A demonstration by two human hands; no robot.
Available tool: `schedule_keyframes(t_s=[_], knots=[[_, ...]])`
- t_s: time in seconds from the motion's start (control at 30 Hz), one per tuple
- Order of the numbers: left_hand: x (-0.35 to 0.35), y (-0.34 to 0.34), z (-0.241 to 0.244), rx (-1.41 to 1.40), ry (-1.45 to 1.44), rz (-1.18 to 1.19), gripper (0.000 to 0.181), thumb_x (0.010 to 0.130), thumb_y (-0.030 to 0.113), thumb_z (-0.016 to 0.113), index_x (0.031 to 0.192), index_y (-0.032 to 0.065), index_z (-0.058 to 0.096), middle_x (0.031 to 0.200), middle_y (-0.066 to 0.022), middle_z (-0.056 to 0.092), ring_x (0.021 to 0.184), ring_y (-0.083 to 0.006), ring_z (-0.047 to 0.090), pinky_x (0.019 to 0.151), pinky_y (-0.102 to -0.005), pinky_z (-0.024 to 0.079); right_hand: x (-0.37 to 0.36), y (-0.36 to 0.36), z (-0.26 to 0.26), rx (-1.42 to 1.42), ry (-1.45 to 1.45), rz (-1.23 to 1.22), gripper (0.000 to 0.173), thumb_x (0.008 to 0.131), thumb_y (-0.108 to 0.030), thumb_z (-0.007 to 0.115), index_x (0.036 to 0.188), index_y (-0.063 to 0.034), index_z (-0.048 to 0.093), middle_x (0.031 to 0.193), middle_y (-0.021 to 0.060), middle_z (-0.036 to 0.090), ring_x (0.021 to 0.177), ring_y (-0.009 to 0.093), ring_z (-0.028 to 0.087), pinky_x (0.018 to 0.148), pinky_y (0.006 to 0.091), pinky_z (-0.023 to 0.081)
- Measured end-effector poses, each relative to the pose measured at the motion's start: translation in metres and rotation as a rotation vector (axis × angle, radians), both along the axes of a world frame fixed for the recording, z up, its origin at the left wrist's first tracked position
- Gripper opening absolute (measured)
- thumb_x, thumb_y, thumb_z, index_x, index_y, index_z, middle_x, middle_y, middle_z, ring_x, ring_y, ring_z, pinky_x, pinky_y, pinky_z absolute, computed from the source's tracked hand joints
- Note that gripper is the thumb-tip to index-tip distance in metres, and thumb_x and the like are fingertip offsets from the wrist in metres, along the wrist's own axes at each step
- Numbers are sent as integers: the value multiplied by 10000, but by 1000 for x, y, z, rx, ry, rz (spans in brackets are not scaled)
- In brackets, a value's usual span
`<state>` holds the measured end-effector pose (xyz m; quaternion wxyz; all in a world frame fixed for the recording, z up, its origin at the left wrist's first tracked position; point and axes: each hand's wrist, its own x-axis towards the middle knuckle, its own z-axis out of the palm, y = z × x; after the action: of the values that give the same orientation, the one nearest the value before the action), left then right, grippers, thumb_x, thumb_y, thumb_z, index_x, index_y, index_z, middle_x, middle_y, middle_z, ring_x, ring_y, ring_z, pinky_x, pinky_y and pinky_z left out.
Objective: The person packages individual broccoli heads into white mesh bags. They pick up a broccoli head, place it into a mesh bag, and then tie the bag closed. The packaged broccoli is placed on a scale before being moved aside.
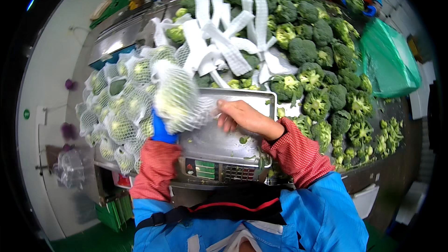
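My left hand [162, 127], in a blue glove, holds a broccoli head wrapped in a white foam net [176, 96] above the left part of the scale. The open end of that net stretches to the right and narrows at the fingertips of my bare right hand [241, 115], which appear to pinch it; motion blurs them. Beneath both hands is the steel pan [210, 145] of a weighing scale, with small green scraps on it. Its display [205, 169] and keypad [239, 173] face me.
Netted broccoli heads [122, 112] are piled at left. White foam net sleeves [224, 38] lie behind the scale. Bare broccoli [315, 77] fills the right side, near a green plastic bag [388, 59]. A person's blue-gloved hand [369, 11] is at the far right beside a broccoli head.
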<state>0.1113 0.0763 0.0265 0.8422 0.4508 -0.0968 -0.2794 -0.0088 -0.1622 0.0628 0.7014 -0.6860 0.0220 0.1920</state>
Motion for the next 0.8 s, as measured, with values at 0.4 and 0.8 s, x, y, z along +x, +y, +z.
schedule_keyframes(t_s=[0.4, 0.8], knots=[[42, -63, 14, 379, -8, 45, 397, 853, 229, 549, 1218, 85, 492, 1057, -80, 559, 919, -170, 536, 792, -301, 463, -50, -146, -89, -1769, -480, -120, 752, 576, -197, 716, 1257, -159, 400, 1010, 164, 444, 915, 290, 467, 742, 393, 412], [73, -214, -28, 1218, -2057, 10, 195, 729, 123, 539, 896, 163, 633, 1065, -67, 559, 1028, -273, 511, 945, -412, 360, -85, -96, -4, -1284, -543, -477, 651, 543, -205, 702, 1155, -149, 488, 955, 159, 431, 864, 302, 460, 715, 376, 413]])
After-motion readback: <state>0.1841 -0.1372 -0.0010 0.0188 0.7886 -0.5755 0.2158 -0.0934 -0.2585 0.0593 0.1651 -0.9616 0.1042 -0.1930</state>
